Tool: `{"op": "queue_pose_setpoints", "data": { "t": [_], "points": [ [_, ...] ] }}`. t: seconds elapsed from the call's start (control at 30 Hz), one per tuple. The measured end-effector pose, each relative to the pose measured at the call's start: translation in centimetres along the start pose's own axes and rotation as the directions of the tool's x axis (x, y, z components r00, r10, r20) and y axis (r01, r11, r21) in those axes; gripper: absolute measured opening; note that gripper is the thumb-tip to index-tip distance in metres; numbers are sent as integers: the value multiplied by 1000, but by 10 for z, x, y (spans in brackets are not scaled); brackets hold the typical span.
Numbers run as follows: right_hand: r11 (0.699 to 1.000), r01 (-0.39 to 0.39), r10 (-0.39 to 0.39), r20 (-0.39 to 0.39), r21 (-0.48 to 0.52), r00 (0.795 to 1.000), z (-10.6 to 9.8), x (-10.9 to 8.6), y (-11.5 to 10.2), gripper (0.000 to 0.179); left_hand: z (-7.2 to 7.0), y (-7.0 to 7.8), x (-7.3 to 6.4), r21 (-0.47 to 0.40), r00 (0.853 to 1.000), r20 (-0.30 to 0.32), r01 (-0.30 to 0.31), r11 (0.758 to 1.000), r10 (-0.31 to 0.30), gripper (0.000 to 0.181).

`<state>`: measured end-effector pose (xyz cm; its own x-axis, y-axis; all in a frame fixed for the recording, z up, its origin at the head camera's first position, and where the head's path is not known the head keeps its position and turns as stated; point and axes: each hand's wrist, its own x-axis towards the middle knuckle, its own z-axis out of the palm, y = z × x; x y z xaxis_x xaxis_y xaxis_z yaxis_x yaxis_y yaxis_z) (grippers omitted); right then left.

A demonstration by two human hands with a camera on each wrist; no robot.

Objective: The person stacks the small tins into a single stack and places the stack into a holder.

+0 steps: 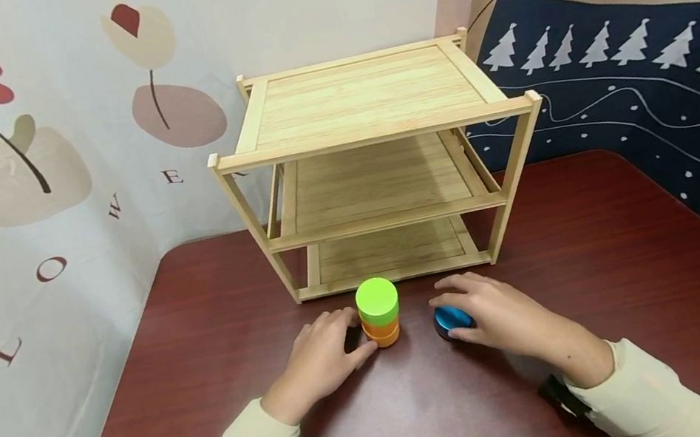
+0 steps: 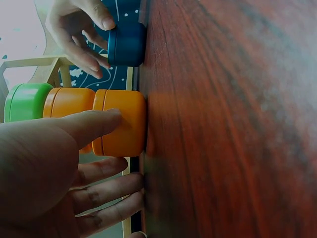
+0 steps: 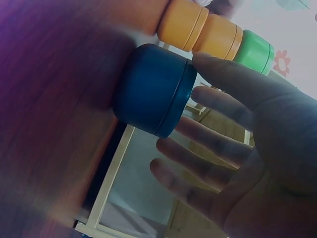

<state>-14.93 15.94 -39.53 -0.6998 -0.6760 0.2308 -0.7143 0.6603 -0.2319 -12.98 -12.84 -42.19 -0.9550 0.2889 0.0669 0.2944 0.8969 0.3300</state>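
In the head view, a stack of small round lidded jars stands upright on the table, a green jar on top of two orange jars. My left hand is at the left of the stack, its thumb and index finger spread along the bottom orange jar, the other fingers fairly straight. To the right, a single blue jar sits on the table. My right hand reaches round its lid with loosely bent fingers. Seen from the right wrist, the thumb tip is right at the lid edge of the blue jar.
A three-tier wooden rack stands behind the jars, its front foot rail close beyond them. The dark red table meets a pale flower-print cloth on the left and a navy tree-print cloth on the right.
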Motion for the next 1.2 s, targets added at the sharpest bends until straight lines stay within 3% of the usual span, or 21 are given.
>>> {"op": "queue_pose_setpoints", "data": {
  "t": [0.57, 1.2],
  "points": [
    [999, 34, -34, 4, -18, 999, 0, -2, 2, 28, 0, 0, 0, 17, 1000, -9, -1, 1000, 1, 45],
    [1000, -2, 0, 61, 29, 998, 1, -2, 1, 37, 1, 0, 0, 6, 1000, -2, 6, 1000, -5, 46]
  ]
}}
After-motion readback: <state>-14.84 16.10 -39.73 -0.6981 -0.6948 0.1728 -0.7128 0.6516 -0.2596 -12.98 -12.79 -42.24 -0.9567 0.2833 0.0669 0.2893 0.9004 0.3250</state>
